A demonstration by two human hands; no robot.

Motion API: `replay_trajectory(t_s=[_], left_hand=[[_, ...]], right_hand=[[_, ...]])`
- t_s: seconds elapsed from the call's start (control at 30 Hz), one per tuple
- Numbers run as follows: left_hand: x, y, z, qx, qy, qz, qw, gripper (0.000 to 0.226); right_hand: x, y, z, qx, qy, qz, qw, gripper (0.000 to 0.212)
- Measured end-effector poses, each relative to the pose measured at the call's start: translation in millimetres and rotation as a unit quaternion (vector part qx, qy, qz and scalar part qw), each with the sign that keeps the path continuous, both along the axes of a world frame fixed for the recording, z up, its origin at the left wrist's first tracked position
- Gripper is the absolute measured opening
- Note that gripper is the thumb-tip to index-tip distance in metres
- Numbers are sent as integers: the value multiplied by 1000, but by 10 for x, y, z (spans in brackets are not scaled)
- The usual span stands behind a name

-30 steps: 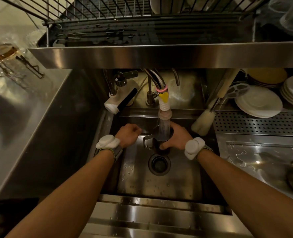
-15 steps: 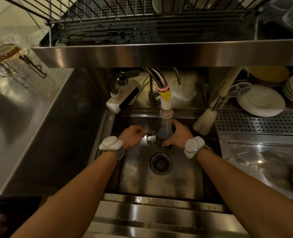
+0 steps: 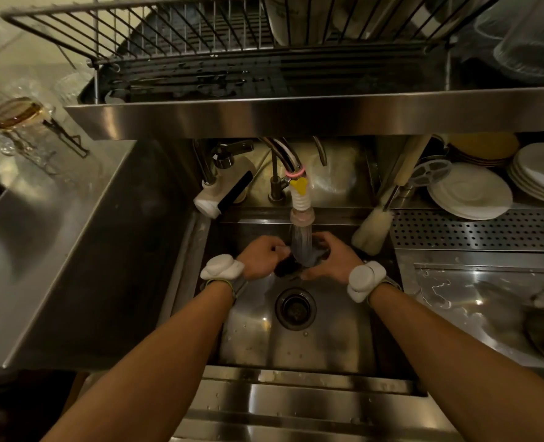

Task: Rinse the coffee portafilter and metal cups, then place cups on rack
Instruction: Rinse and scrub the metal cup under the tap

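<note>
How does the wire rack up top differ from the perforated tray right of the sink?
The wire rack is dark open bars, raised on the shelf; the perforated tray is a flat steel sheet with punched holes, level with the sink rim. The rack's left half is bare; the tray carries white saucers. Both drain dishes.

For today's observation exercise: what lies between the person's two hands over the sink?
In the head view, between the left hand and right hand falls the tap's stream of water, striking a dark metal item held in both hands; blur hides which item.

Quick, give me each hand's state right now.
Left hand: closed on a dark object under the running water; cannot tell which.
Right hand: closed on that object.
</note>
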State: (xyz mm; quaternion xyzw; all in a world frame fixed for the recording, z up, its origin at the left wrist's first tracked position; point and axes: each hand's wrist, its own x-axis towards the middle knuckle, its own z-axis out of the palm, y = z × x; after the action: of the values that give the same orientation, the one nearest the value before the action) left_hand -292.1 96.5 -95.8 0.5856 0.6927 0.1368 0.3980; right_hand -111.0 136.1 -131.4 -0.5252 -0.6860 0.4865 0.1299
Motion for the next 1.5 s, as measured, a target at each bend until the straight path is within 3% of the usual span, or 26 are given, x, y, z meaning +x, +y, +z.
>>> replay_trajectory(t_s=[0.13,0.37,0.77,1.27,1.33,1.4,1.5], left_hand=[[-11,-35,6,10,81,0,997,23],[-85,-85,56,44,263,-71,961,24],[-136,-60,119,136,369,-165,905,23],[25,-101,211,113,432,-212,869,20],[65,-97,194,104,416,-194,882,20],[104,-78,174,83,344,-125,927,21],[156,-68,147,3,122,30,992,24]], right_hand=[[100,-24,-48,-31,-56,-8,998,107],[80,-57,35,-21,-88,7,996,99],[47,-118,191,11,-116,22,993,90],[116,-97,235,18,-141,37,989,87],[131,-70,216,18,-145,44,988,87],[149,-48,190,18,-138,54,989,88],[208,-37,127,17,-126,59,990,92]])
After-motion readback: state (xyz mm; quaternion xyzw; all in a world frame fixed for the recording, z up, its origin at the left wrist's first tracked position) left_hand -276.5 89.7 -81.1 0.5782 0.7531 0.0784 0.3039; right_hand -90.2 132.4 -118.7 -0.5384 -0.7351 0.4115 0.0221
